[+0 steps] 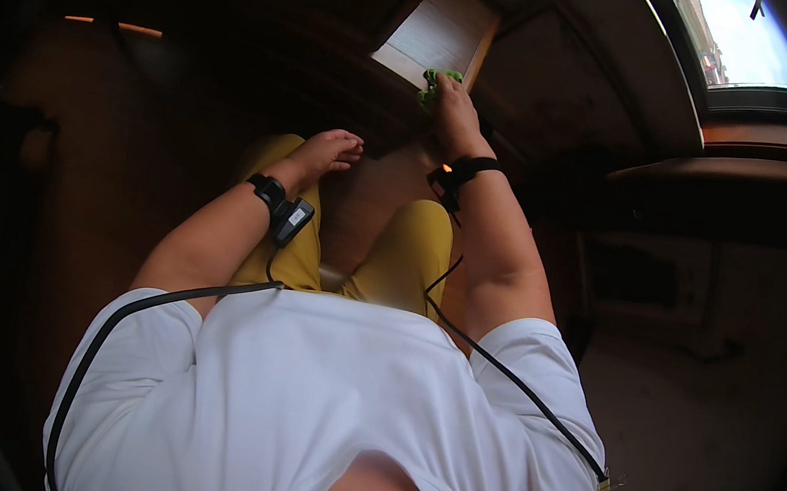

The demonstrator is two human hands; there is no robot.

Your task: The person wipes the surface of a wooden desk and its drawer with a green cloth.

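Observation:
My right hand (456, 112) reaches forward with a green cloth (426, 95) held under its fingers. The cloth lies at the near edge of a light wooden surface (436, 31), which looks like a step or a shelf. Above my left knee is my left hand (326, 154), empty, with its fingers loosely spread. Each wrist bears a black strap with a small device, the left device (293, 223) carrying a label. Part of the cloth is hidden by my right hand.
A dark wooden panel (561, 83) stands right of the light surface, and a window (752, 46) is at the upper right. Black cables (523, 381) run along both arms. Below my knees lies a brown wooden floor (361, 206). Much of the surroundings is dark.

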